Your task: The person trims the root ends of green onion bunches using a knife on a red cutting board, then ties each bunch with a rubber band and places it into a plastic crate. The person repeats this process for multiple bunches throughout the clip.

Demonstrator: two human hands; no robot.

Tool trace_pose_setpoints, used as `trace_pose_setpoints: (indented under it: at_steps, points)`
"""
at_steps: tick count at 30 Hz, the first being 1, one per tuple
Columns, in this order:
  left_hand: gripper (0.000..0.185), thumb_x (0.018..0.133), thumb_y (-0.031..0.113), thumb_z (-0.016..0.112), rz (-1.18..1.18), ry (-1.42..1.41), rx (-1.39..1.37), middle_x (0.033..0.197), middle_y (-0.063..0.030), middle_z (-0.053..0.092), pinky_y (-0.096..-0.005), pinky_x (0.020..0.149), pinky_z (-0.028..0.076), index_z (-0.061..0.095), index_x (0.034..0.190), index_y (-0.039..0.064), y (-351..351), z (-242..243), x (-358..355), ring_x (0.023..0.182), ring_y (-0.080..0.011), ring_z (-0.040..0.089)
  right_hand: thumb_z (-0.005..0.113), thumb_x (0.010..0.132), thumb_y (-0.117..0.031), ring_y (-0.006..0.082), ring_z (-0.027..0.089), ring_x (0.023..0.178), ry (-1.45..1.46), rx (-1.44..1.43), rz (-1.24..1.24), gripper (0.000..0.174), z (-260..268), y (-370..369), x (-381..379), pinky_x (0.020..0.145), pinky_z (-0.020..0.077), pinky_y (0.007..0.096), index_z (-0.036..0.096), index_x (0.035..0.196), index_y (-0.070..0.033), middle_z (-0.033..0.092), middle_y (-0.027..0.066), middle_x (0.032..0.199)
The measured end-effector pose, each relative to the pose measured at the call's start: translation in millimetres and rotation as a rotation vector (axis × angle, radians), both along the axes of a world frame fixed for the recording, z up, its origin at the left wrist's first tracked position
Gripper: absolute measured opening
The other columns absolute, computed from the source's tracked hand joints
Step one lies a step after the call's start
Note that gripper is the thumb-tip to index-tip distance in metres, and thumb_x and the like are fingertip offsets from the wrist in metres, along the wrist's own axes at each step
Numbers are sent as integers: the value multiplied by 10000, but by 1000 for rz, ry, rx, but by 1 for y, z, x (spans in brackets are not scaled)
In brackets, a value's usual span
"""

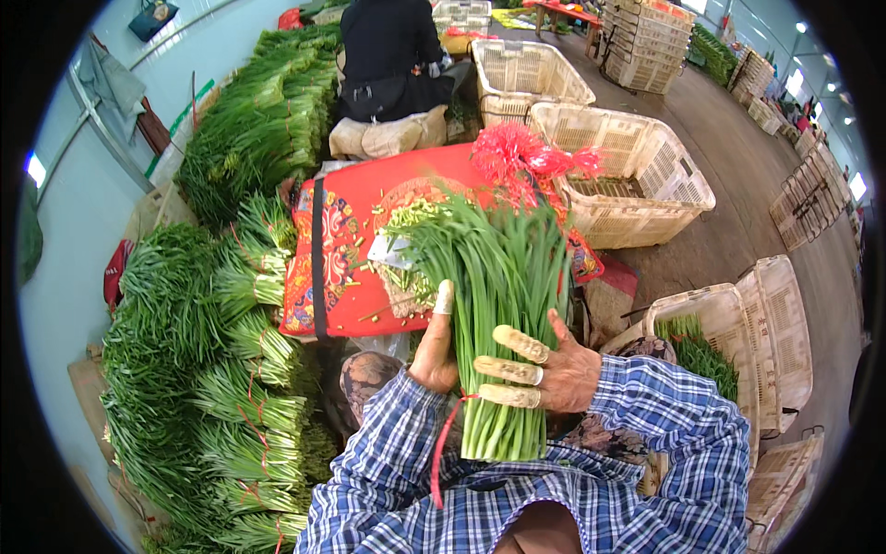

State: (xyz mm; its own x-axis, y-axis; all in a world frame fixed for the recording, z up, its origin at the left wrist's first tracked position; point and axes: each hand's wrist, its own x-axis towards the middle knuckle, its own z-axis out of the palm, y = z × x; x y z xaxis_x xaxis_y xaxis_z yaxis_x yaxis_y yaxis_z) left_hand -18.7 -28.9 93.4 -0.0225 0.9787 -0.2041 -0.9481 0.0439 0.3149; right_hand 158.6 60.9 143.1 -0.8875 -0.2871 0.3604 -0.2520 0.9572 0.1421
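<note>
A thick bunch of green garlic chives (495,277) is held upright before my chest, its pale cut stems (505,433) pointing towards me. My left hand (437,346) supports it from the left side, the thumb in a pale finger cot. Across the front lies my right hand (547,367), with cots on several fingers. A red tie (450,429) loops around the stems and one end hangs down. Behind the leaves is a red patterned board (387,176) with a black strap, strewn with chopped stem ends (415,215). A whitish flat blade (390,251) shows partly beside the leaves.
Tied chive bundles (256,408) are piled along my left. A bundle of red plastic ties (512,152) lies at the board's far right corner. Plastic crates (637,215) stand at the right; one crate (744,346) holds chives. Ahead sits a person in dark clothes (387,55).
</note>
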Motion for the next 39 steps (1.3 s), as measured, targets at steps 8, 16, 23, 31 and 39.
trace_pose_setpoints:
  at_steps: [8, 16, 23, 31, 39]
  points:
    - [681, 885, 545, 457, 601, 1237, -231, 1219, -96, 520, -370, 975, 365, 423, 1295, 3, -36, 77, -44, 1112, -198, 490, 851, 579, -253, 248, 439, 1221, 232, -1278, 44, 933, 91, 15, 9, 1033, 300, 418, 365, 1331, 8, 504, 159, 1255]
    - [1126, 486, 272, 913, 106, 847, 280, 1345, -120, 418, -374, 1036, 340, 277, 1371, -9, -8, 78, 46, 1232, -226, 418, 836, 641, -121, 177, 475, 1172, 259, -1758, 129, 909, 100, 11, 4, 1004, 381, 342, 296, 1355, 37, 469, 114, 1293]
    - [540, 862, 312, 566, 397, 868, 151, 1179, -141, 562, -360, 800, 544, 406, 1285, 17, 10, 66, 56, 984, -236, 613, 882, 574, -238, 235, 303, 1308, 159, -1714, 36, 1200, 23, 13, 28, 1081, 274, 385, 74, 1432, -6, 275, 151, 1432]
    - [515, 870, 231, 570, 462, 1000, 317, 1249, -116, 499, -377, 902, 470, 388, 1309, 32, -15, 59, -29, 1091, -246, 519, 606, 755, -250, 353, 600, 830, -373, -699, -907, 484, -39, 18, 179, 722, 480, 477, 490, 1171, -29, 578, 195, 910]
    - [1045, 644, 410, 809, 294, 1787, 415, 1349, -141, 361, -409, 980, 380, 216, 1388, -23, 51, 86, 32, 1187, -266, 419, 833, 442, -567, 276, 184, 1364, 668, -1598, 142, 1446, -1, 36, 84, 1116, 154, 414, -54, 1432, 0, 222, 211, 1453]
